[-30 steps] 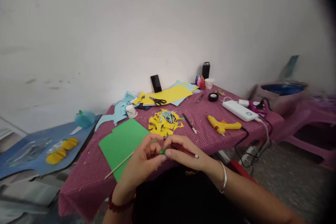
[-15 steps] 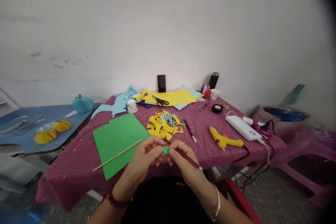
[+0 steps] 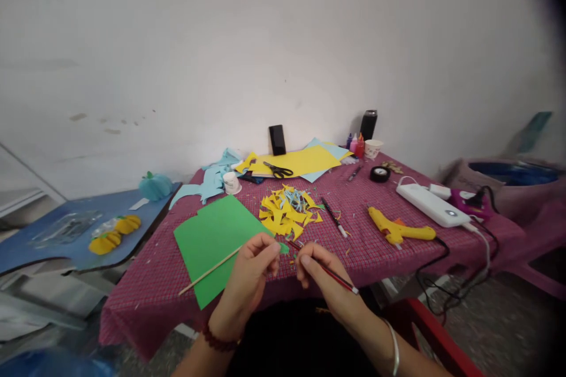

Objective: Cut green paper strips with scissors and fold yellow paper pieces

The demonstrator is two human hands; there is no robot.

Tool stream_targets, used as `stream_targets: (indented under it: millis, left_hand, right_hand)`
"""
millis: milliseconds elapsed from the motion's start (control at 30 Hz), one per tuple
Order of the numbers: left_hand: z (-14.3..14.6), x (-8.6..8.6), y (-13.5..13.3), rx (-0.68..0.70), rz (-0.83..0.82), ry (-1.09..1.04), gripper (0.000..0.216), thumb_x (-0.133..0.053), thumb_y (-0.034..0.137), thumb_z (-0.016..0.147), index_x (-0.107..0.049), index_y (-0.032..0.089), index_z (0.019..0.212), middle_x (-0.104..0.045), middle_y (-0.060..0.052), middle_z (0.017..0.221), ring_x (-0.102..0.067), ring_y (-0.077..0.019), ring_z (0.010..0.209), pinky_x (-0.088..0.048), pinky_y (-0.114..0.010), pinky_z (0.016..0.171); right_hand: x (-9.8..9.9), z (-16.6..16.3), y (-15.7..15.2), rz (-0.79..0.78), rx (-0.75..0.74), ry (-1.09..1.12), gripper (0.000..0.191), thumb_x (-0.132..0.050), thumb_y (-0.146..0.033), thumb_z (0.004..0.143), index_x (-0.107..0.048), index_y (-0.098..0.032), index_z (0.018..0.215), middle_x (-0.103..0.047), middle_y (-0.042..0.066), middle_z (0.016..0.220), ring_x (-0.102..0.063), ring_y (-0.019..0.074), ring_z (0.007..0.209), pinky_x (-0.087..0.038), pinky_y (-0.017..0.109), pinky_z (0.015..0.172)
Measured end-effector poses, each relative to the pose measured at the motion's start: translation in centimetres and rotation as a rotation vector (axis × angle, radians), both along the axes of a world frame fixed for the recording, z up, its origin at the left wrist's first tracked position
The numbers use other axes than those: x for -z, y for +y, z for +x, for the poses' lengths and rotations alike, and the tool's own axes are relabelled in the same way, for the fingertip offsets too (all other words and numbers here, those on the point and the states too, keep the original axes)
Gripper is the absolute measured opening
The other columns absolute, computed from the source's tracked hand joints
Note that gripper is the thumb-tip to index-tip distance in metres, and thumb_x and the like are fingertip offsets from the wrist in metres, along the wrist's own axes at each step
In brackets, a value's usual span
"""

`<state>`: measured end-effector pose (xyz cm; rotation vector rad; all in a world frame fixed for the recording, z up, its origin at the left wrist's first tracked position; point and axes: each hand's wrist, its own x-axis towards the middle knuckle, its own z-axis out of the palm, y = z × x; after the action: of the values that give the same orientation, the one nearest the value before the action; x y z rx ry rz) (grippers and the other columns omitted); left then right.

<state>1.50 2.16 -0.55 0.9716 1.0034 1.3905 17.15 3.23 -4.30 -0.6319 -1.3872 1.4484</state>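
My left hand (image 3: 252,274) pinches a small green paper piece (image 3: 283,248) between thumb and fingertips, just over the near edge of the table. My right hand (image 3: 321,274) is closed round a red-and-black pencil (image 3: 336,275), its tip pointing toward the green piece. The two hands are a short gap apart. A green paper sheet (image 3: 212,241) lies on the purple checked tablecloth (image 3: 145,300) to the left of my hands, with a thin wooden stick (image 3: 207,271) across it.
Yellow and blue paper scraps (image 3: 289,212) lie mid-table, beside a black pen (image 3: 333,217). A yellow glue gun (image 3: 400,230) and a white power bank (image 3: 431,205) lie right. Scissors (image 3: 278,171) rest on yellow sheets at the back. A blue board (image 3: 53,241) with paper pumpkins stands left.
My hands have drawn slightly apart, and the green piece now stays in the left hand alone. The camera has shifted, so the table sits a little further right in view.
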Motion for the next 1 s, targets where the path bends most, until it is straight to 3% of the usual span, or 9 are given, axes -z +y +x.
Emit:
stream_targets:
  millis: [267,367,467,700,767,867,1000]
  left_hand:
    - [0.4,1.2,-0.7,0.141,0.102,0.152,0.011,-0.071,0.019,0.075,-0.061,0.017,0.07,-0.056,0.003,0.063,-0.049,-0.0078,0.053,-0.038,-0.021,0.053]
    - [0.6,1.1,-1.0,0.232,0.148,0.168,0.008,-0.067,0.016,0.078,-0.06,0.019,0.075,-0.058,0.002,0.07,-0.055,-0.0107,0.057,-0.043,-0.026,0.058]
    - [0.5,0.6,-1.2,0.228,0.247,0.224,0.009,-0.067,0.015,0.077,-0.061,0.019,0.072,-0.058,-0.001,0.076,-0.058,-0.0138,0.067,-0.044,-0.029,0.067]
    - [0.0,-0.1,-1.0,0.213,0.3,0.396,0.011,-0.066,0.013,0.078,-0.062,0.018,0.068,-0.059,-0.001,0.074,-0.056,-0.0137,0.073,-0.042,-0.026,0.071]
    - [0.3,0.2,-1.0,0.157,0.213,0.319,0.007,-0.069,0.018,0.077,-0.062,0.018,0.074,-0.059,0.0,0.072,-0.055,-0.012,0.068,-0.043,-0.025,0.066]
    - [1.0,1.0,-0.8,0.074,0.028,0.056,0.019,-0.066,0.036,0.082,-0.061,0.018,0.083,-0.057,0.002,0.069,-0.052,-0.0102,0.055,-0.042,-0.024,0.053]
    - [1.7,1.7,-0.6,0.103,-0.036,-0.11,0.037,-0.061,0.052,0.082,-0.061,0.015,0.08,-0.058,0.0,0.061,-0.055,-0.0129,0.054,-0.045,-0.026,0.052]
  right_hand:
    - [1.0,-0.4,-0.2,-0.137,-0.066,0.099,0.035,-0.051,-0.046,0.093,-0.056,-0.017,0.075,-0.056,-0.002,0.061,-0.05,0.0094,0.053,-0.038,0.022,0.053]
    - [0.8,-0.5,-0.5,-0.185,-0.118,0.121,0.043,-0.05,-0.053,0.092,-0.056,-0.017,0.07,-0.054,-0.002,0.058,-0.048,0.0094,0.051,-0.036,0.022,0.05]
    - [0.5,-0.2,-0.6,-0.188,-0.143,0.131,0.043,-0.052,-0.055,0.09,-0.056,-0.017,0.071,-0.054,-0.002,0.058,-0.048,0.0097,0.05,-0.036,0.022,0.05]
    - [0.0,0.2,-0.9,-0.16,-0.153,0.075,0.024,-0.065,-0.037,0.081,-0.056,-0.018,0.07,-0.052,-0.004,0.057,-0.047,0.0089,0.051,-0.037,0.021,0.051]
    - [0.0,0.1,-0.9,-0.144,-0.125,0.054,0.022,-0.064,-0.034,0.081,-0.055,-0.018,0.069,-0.051,-0.004,0.057,-0.047,0.0091,0.051,-0.037,0.021,0.051]
    - [0.2,-0.1,-0.8,-0.105,-0.021,0.003,0.023,-0.06,-0.035,0.084,-0.054,-0.018,0.07,-0.052,-0.004,0.059,-0.047,0.0096,0.053,-0.036,0.022,0.052]
    - [0.8,-0.2,-0.5,-0.073,0.08,-0.028,0.023,-0.058,-0.038,0.086,-0.054,-0.019,0.073,-0.052,-0.003,0.059,-0.045,0.0106,0.054,-0.035,0.023,0.052]
